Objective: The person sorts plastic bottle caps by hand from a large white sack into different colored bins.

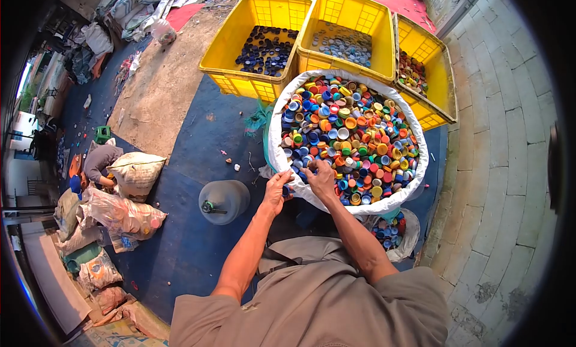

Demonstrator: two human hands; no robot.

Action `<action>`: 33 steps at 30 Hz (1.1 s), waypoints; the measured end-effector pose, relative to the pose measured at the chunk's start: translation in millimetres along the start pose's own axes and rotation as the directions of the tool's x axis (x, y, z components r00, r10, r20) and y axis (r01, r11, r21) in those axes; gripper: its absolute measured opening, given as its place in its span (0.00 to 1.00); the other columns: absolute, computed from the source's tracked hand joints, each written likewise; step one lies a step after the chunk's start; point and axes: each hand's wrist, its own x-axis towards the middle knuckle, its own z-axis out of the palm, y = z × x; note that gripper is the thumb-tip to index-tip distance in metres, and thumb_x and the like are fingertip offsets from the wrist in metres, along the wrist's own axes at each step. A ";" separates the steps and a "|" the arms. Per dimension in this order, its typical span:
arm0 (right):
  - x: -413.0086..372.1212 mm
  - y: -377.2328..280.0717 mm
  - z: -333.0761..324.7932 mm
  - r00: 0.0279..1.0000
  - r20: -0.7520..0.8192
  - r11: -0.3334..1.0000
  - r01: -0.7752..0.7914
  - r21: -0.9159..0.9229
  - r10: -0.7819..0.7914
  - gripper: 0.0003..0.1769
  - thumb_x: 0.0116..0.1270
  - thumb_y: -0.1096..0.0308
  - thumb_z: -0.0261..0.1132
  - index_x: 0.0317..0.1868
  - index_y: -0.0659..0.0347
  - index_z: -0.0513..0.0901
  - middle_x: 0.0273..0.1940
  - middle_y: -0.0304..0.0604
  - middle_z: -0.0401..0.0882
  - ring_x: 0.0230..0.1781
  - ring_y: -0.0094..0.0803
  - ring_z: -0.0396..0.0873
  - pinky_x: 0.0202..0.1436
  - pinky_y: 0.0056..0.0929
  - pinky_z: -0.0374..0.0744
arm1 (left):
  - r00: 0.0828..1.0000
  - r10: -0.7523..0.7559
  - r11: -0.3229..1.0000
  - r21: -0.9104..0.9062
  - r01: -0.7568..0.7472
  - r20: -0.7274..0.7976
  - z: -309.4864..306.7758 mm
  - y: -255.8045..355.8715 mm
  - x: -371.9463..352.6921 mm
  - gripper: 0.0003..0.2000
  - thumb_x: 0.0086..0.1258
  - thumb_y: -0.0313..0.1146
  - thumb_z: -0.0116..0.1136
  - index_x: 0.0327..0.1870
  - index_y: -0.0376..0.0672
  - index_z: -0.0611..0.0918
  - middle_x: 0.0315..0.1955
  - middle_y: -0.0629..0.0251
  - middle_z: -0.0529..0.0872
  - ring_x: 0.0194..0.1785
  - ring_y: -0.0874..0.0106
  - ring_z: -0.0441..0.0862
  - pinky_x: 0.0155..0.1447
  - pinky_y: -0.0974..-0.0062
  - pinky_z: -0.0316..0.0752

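A large round sack with a rolled white rim (422, 144) stands before me, heaped with bottle caps (351, 131) of many colours. At its near left edge my left hand (277, 192) is closed, with what looks like a dark blue bottle cap (286, 191) showing at its fingers. My right hand (321, 180) reaches over the rim onto the heap. Its fingers are bent and close together among the caps, and what they pinch is hidden.
Three yellow crates, left (240, 83), middle (345, 65) and right (441, 83), hold sorted caps behind the sack. A big plastic water bottle (231, 200) stands at left. Beside my right forearm is a smaller sack (410, 239). Far left, a person (99, 163) bends by stuffed sacks (135, 173).
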 end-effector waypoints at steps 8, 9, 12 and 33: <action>-26.1 -12.5 -53.1 0.999 0.042 0.988 -0.036 0.153 0.030 0.14 0.51 0.65 0.76 0.34 0.63 0.83 0.34 0.45 0.78 0.36 0.35 0.78 0.38 0.32 0.76 | 0.978 -0.080 0.965 0.261 0.027 0.195 56.6 1.3 5.0 0.13 0.68 0.48 0.61 0.45 0.53 0.84 0.32 0.80 0.79 0.36 0.84 0.72 0.34 0.79 0.68; -26.7 -6.2 -56.9 0.998 0.046 0.981 -0.052 0.185 0.044 0.14 0.52 0.65 0.76 0.34 0.64 0.84 0.34 0.44 0.78 0.36 0.33 0.77 0.37 0.31 0.76 | 0.971 -0.096 0.966 0.258 0.037 0.218 60.8 -1.1 6.3 0.13 0.68 0.48 0.60 0.45 0.53 0.84 0.32 0.80 0.80 0.36 0.84 0.73 0.34 0.79 0.68; -30.8 16.0 -67.3 0.986 0.084 0.923 -0.163 0.348 0.142 0.14 0.54 0.65 0.75 0.35 0.65 0.84 0.34 0.40 0.77 0.35 0.27 0.77 0.36 0.28 0.75 | 0.953 -0.137 0.966 0.248 0.068 0.271 69.8 -9.3 9.5 0.14 0.69 0.50 0.59 0.46 0.53 0.84 0.34 0.79 0.81 0.36 0.83 0.74 0.34 0.79 0.68; -50.4 91.8 -126.2 0.981 -0.149 0.980 -0.147 -0.132 0.127 0.13 0.52 0.73 0.72 0.39 0.63 0.82 0.36 0.47 0.79 0.36 0.37 0.80 0.39 0.33 0.79 | 0.989 -0.063 0.959 -0.265 0.098 0.135 19.7 -8.9 27.8 0.15 0.74 0.46 0.47 0.49 0.47 0.77 0.41 0.65 0.83 0.35 0.70 0.81 0.34 0.69 0.78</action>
